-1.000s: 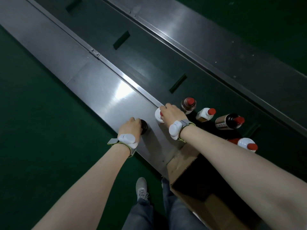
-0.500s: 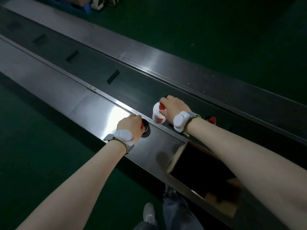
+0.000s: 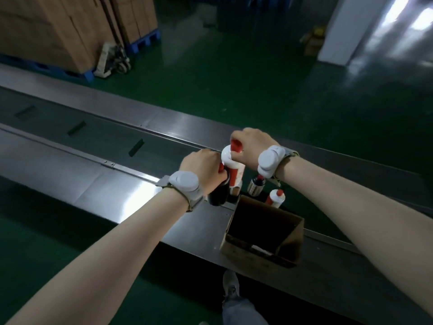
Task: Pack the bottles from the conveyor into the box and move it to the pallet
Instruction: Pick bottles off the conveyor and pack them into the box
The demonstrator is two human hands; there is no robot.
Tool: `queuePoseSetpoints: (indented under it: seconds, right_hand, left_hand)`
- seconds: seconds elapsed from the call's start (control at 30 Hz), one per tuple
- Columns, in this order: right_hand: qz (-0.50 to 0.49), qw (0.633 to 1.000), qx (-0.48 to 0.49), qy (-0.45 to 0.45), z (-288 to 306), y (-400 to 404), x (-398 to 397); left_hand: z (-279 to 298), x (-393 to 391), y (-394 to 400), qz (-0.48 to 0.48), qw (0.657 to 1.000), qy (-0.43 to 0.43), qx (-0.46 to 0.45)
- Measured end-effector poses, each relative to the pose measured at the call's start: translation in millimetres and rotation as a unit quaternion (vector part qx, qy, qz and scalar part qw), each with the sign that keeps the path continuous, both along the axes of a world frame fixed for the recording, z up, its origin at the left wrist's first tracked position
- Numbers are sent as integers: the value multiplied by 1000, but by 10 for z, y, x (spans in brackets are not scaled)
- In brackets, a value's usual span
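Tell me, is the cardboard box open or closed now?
Open. The cardboard box shows its dark inside from above, with no flap over it. How full it is, I cannot tell.

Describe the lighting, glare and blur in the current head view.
Head view: dim overall; bright glare patches on the steel conveyor side panel and on the far green floor near the lit opening; the open box interior is black shadow; the stacked cartons are soft and blurred; wide-angle stretch enlarges both forearms; the left hand and right hand stay fairly sharp.
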State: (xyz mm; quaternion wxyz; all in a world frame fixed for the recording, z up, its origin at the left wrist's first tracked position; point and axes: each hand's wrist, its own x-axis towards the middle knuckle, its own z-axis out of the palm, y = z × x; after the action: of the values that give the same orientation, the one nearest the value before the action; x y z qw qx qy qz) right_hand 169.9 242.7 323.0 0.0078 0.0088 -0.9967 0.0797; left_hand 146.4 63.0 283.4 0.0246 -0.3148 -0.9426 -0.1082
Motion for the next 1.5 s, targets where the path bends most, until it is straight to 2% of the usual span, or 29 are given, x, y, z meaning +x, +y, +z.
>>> queuePoseSetpoints:
  seconds: [0.23,0.5,0.7,1.0,1.13,1.3,1.5]
  right_hand:
    - [-33,997,32,-57,95,228,375]
    - [-55,983,26,-171,-129,467,609]
    - [-40,974,-14,-221,-686,734,567]
    - [6,960,-13,-279,-1658,926,357]
    - [53,955,-38,-291,-1997,980,225]
    - [95,949,-17,-300,-2375,996,69]
    - [126,938,0,-322,-2822,949,-103]
  left_hand:
    - [-31,402,182,-63,998,-20,20]
    - [-475,615,419,-76,994,-70,-25]
    - [-901,650,615,-60,990,-121,-51]
    - [-1542,616,910,2,979,-185,-90]
    - [-1814,576,1028,41,969,-210,-123]
    - [-2052,496,1153,86,948,-270,-146]
    - [-2324,477,1336,86,933,-276,-213]
